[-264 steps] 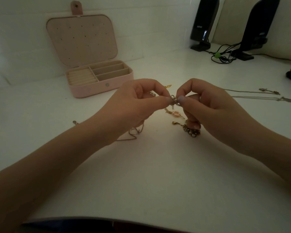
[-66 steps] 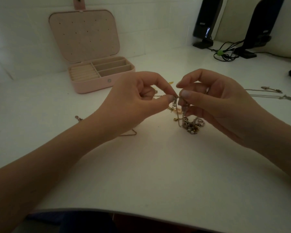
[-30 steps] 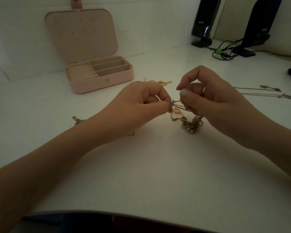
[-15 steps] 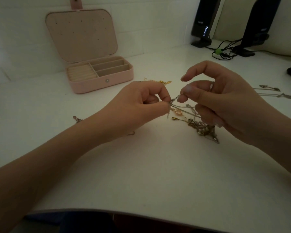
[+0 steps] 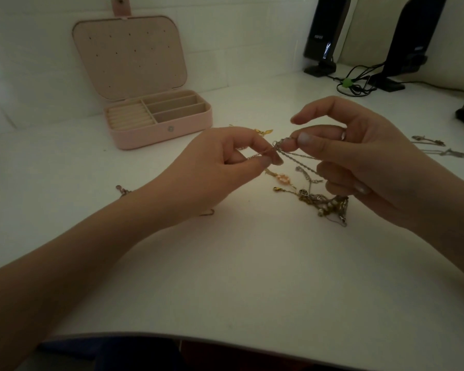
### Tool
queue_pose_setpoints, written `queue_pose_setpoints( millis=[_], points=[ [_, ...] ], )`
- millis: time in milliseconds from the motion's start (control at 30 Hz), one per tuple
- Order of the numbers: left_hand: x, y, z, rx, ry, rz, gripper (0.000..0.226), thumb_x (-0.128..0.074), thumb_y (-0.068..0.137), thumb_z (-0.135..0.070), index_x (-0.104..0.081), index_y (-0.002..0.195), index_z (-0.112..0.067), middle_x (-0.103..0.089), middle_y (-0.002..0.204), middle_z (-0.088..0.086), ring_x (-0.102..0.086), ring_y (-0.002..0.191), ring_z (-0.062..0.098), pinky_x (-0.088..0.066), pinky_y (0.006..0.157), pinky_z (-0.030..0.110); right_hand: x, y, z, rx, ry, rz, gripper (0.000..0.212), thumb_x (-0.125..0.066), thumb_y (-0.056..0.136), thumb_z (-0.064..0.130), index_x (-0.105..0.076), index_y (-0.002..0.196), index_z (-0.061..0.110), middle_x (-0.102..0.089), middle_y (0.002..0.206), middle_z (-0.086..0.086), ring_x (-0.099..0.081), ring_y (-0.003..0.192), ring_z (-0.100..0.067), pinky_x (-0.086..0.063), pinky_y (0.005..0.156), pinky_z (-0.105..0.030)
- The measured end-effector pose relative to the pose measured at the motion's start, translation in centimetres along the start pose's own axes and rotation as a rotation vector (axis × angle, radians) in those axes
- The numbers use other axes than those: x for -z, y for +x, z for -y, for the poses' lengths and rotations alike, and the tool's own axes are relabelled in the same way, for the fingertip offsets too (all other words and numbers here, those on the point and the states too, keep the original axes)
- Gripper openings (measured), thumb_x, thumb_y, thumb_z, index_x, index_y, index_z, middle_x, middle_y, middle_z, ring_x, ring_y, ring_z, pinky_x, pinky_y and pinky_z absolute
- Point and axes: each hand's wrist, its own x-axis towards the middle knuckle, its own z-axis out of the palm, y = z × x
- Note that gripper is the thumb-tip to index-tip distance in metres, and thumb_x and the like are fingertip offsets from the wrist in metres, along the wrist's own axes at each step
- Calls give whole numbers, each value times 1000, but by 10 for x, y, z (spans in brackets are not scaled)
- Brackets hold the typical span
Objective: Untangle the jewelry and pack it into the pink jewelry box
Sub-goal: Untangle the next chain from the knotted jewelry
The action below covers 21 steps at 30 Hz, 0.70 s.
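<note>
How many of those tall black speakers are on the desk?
2: one speaker stands at the back right by the wall, the other speaker further right beside it. More may sit out of view.

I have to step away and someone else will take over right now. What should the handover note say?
Left hand: pinches a chain of the tangled jewelry.
Right hand: pinches the same tangle at the knot; the rest hangs onto the table.
Pink jewelry box: open, far left; its visible compartments hold nothing.
Two chains lie apart at the right.
Done: nothing packed.
Left: finish untangling, pack every piece.
</note>
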Motion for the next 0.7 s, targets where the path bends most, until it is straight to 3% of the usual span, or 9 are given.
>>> queue_pose_setpoints(
  millis=[100, 233, 400, 567, 633, 700],
  points=[
    [2, 0, 0, 9, -17, -19, 5, -67, 86, -22, -64, 85, -25, -32, 42, -5, -22, 42, 13, -24, 41, 16, 2, 0, 1, -48, 1, 12, 28, -64, 72, 20, -60, 100, 19, -74, 90, -4, -22, 32, -3, -17, 36, -18],
    [2, -1, 0, -3, -73, -5, 16, -69, 74, -38, -66, 82, -24, -32, 42, -6, -20, 41, 11, -20, 41, 18, 2, 0, 0, -49, -36, 29, 29, -67, 69, 18, -61, 98, 17, -74, 92, -7, -25, 32, -3, -20, 36, -16],
    [1, 0, 0, -8, -83, -8, 17, -68, 72, -39, -70, 77, -23, -30, 41, -9, -19, 41, 10, -18, 43, 20, 3, 1, -2, 70, -187, -42, 25, -71, 65, 23, -63, 88, 16, -73, 85, -2, -36, 37, -9, -28, 34, -20],
    [1, -1, 0, 8, -39, 55, 7, -70, 83, -24, -72, 77, -27, -29, 42, -10, -18, 42, 11, -22, 42, 15, 1, 0, -6, 271, -415, -119, 11, -70, 83, 10, -64, 81, 18, -72, 85, 7, -55, 48, -17, -42, 42, -15],
    [1, 0, 0, 27, -15, 74, 5, -70, 83, -24, -73, 79, -26, -30, 42, -10, -17, 42, 10, -22, 41, 14, 1, 1, -8, 361, -542, -139, 15, -68, 86, 7, -65, 80, 20, -71, 86, 6, -55, 53, -25, -46, 45, -20],
    [2, 1, 0, 55, -3, 92, 8, -69, 84, -23, -73, 78, -22, -30, 41, -9, -17, 42, 10, -21, 41, 14, 3, 2, -10, 404, -597, -154, 21, -64, 87, 5, -66, 78, 24, -71, 84, -6, -57, 59, -33, -49, 49, -33]
  ],
)
